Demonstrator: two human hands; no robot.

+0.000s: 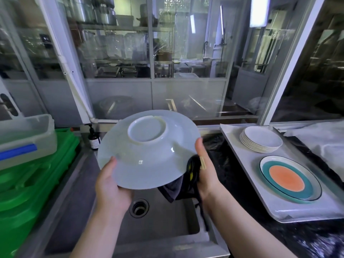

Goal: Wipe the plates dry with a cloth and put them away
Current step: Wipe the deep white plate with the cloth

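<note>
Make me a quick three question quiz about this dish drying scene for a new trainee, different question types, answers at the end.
1. True or false: the pale plate is held with its underside facing the camera.
2. Multiple choice: the dark cloth is in which hand? A) left hand B) right hand C) neither
3. Fill in: on the tray, the striped plate lies nearer the camera than the ___ of white plates.

Key: 1 true; 2 B; 3 stack.
</note>
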